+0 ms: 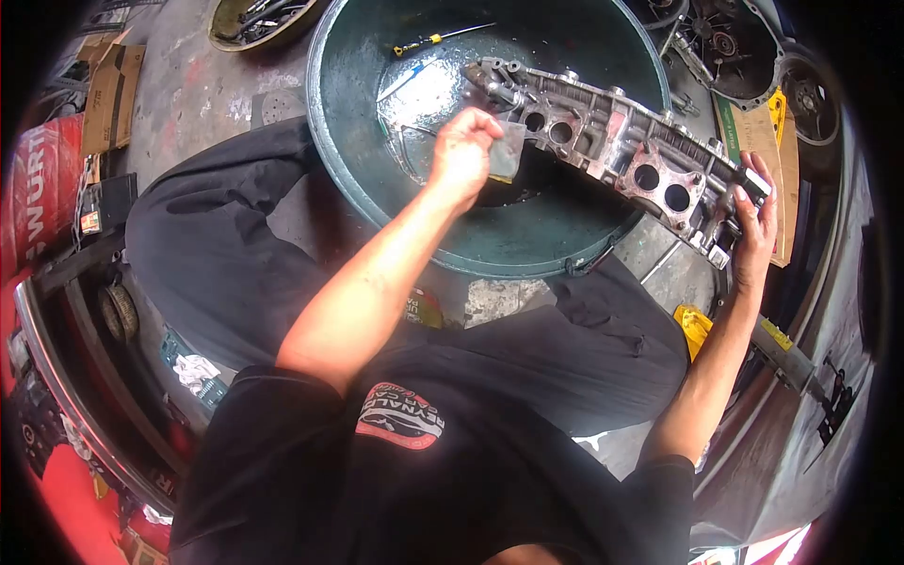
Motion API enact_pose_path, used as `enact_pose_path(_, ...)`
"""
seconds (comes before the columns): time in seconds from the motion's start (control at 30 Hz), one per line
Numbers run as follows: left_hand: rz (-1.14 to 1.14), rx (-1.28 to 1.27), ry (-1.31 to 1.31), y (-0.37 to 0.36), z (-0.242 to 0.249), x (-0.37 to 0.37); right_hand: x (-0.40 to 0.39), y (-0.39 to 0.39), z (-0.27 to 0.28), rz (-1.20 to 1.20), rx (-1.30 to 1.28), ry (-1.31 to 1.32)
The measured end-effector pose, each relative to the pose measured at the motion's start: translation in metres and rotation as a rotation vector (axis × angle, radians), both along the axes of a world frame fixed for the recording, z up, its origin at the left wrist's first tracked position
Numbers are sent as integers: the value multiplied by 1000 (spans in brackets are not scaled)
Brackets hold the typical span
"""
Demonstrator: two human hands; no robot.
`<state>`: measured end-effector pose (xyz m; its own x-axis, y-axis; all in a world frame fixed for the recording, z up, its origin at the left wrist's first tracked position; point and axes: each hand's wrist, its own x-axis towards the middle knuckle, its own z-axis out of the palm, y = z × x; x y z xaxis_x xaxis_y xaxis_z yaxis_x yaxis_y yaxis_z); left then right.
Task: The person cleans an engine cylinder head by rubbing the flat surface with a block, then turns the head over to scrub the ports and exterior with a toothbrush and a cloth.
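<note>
A metal engine cylinder head (621, 155) lies slantwise over the right part of a large dark green round tub (325, 122), its port openings turned toward me. My right hand (756, 221) is closed round its right end, fingers over the edge. Near its left end, my left hand (461, 155) pinches a flat, greyish, squarish piece (507, 151) whose kind I cannot make out. That piece is close to the ports; whether it touches the metal cannot be told. Inside the wet tub lie a screwdriver with a yellow and black handle (419, 45) and a thin blue-and-white tool (407, 80).
The tub stands between my spread legs. Beyond it on the left is a bowl of metal parts (221, 38). A large metal housing (725, 47) and cardboard (789, 179) are at the right. Another cardboard box (113, 99) and a red banner (42, 198) stand at far left.
</note>
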<state>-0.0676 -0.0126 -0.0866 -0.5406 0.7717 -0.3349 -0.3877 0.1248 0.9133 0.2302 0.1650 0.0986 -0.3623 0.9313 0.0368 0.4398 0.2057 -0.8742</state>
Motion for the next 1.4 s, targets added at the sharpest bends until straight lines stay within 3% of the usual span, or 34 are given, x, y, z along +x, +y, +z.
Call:
enact_pose_path(0.07,59,-79,-235,17,-3,12,-9,-4,2,-42,78,-169)
enact_pose_path(0.17,-12,-137,277,27,5,35,-13,1,6,-52,66,-273)
enact_pose_path(0.2,-147,-220,356,22,12,40,-14,-1,8,-60,54,-271)
enact_pose_path(0.27,-184,-247,802,14,18,55,-17,-2,7,-88,52,-247)
enact_pose_path(0.4,-347,-285,979,6,25,51,-15,-3,0,-147,43,-262)
enact_pose_path(0.53,-348,-274,1133,5,23,38,-16,-4,2,-147,73,-284)
enact_pose_path(0.57,-258,-203,1081,-1,22,37,-14,-2,1,-135,85,-294)
enact_pose_path(0.67,-138,-213,609,-5,25,36,-12,1,-3,-127,86,-261)
enact_pose_path(0.83,-77,-54,447,7,14,64,-11,4,-10,-165,78,-174)
enact_pose_path(0.97,-264,-166,786,-5,3,86,-15,7,-12,-176,107,-181)
enact_pose_path(1.1,-190,-30,1156,0,4,76,-19,3,-11,-186,90,-121)
enact_pose_path(1.4,-288,53,1053,-11,-3,59,-13,-1,-16,-222,104,-162)
